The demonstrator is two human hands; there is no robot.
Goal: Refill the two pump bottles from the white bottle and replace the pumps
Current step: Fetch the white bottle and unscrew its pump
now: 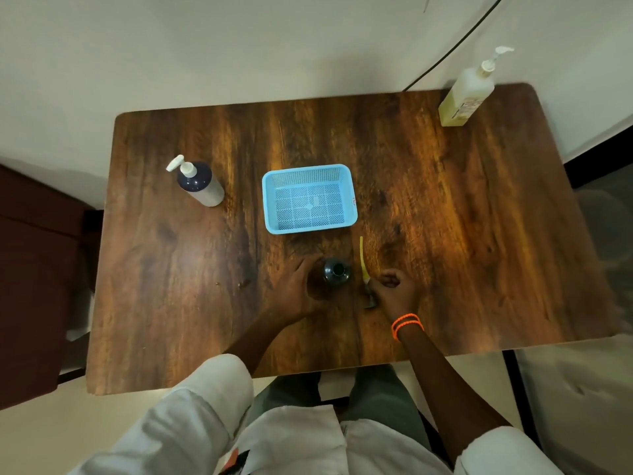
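Counter [445, 200]: dark wood top with rounded corners; its far edge runs along a pale wall, and the near edge is at the person's lap.
Left edge: a wide strip of bare wood lies between it and the left hand.
Navy bottle [202, 185]: stands left of centre, white pump on, well apart from both hands.
Basket [310, 198]: blue mesh, mid-counter, just beyond the hands, with a strip of bare wood between them.
Left grip [296, 291]: the left hand's fingers curl round the left side of the open bottle [335, 273], holding it upright.
Open bottle: dark, its mouth uncovered, standing near the front edge between the two hands.
Pump [363, 265]: its yellowish tube lies on the wood just right of the open bottle, pointing toward the basket; its dark head sits at the right hand.
Right grip [394, 291]: the right hand's fingers are curled over the pump's head end; orange bands circle the wrist.
Right side: broad bare wood from the right hand out to the right edge.
White bottle [466, 96]: at the far right corner, pump on, well apart from both hands.
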